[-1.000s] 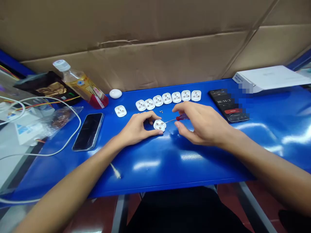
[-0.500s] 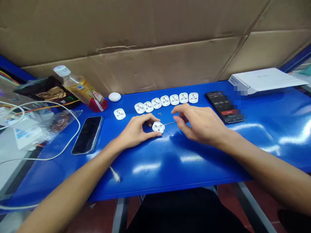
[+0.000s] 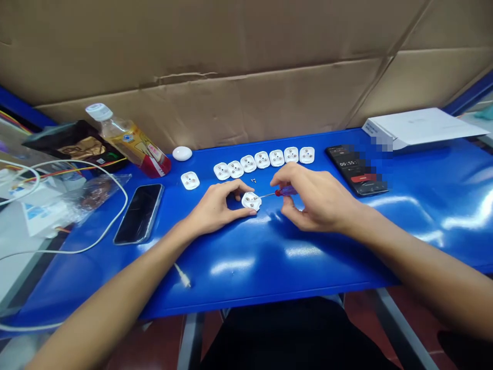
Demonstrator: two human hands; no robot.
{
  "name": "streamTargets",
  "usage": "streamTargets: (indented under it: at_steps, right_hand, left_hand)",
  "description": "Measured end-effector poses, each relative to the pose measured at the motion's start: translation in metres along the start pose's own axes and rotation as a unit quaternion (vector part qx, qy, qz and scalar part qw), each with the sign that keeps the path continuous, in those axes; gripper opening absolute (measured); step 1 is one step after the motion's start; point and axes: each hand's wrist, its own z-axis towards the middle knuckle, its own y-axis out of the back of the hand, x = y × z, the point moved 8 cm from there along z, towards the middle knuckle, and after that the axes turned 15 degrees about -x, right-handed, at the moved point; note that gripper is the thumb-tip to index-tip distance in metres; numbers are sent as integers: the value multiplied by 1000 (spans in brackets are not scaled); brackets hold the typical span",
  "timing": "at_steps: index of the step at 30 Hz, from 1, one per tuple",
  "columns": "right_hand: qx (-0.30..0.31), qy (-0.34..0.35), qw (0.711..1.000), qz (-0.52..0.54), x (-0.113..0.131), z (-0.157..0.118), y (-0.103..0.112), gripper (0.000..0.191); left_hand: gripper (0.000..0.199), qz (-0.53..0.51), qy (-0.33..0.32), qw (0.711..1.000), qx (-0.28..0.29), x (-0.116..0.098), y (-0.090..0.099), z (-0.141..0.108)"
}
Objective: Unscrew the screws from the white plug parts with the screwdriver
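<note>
Between the thumb and fingers of my left hand [image 3: 221, 206] is a white plastic plug part [image 3: 251, 201] with metal fittings, held at the table surface. My right hand [image 3: 314, 198] has a small screwdriver [image 3: 285, 191] with a red and purple see-through handle. Its thin shaft points left, and the tip meets the plug part. The thumb stands a little off the handle, while the palm side of the grip is hidden. Just behind the held part lie small screws [image 3: 253, 180]. A row of similar white plug parts [image 3: 262, 160] lies farther back, and one more white part [image 3: 190, 180] sits apart at left.
A dark-screened phone [image 3: 138, 214] lies at left, near a drink bottle [image 3: 133, 144] and a white cable [image 3: 115, 226]. A white rounded object [image 3: 182, 153] sits behind. At right are a phone with a timer [image 3: 356, 172] and a white box [image 3: 423, 126]. Cardboard [image 3: 231, 108] lines the back.
My right thumb has moved down and away from the screwdriver, so its coloured handle now shows between the fingers. My left hand and the plug part stay in place.
</note>
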Motion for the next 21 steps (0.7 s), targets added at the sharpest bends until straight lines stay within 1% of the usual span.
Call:
streamTargets:
  at_steps: [3, 5, 7, 11, 12, 14, 17, 21]
  right_hand:
    - [-8, -32, 999, -30, -8, -1, 0, 26]
    - [-23, -41, 997, -53, -11, -1, 1, 21]
    - [-36, -29, 998, -44, -11, -1, 2, 15]
    - [-24, -16, 1000, -4, -9, -1, 1, 29]
    - [-25, -20, 999, -11, -11, -2, 1, 28]
    - [-35, -24, 998, -35, -13, -2, 3, 21]
    - [-44, -6, 998, -41, -11, -2, 3, 14]
    - [-40, 18, 999, 20, -4, -1, 2, 25]
  left_hand:
    - [50, 3, 1, 1000, -1, 1, 0, 0]
    - [51, 3, 2, 1000, 1, 1, -1, 0]
    - [50, 5, -1, 1000, 1, 1, -1, 0]
    - [50, 6, -2, 1000, 0, 0, -1, 0]
    - [49, 3, 1, 1000, 1, 0, -1, 0]
    - [49, -4, 5, 1000, 4, -1, -2, 0]
    - [49, -4, 5, 1000, 5, -2, -2, 0]
    - [48, 9, -4, 1000, 3, -2, -2, 0]
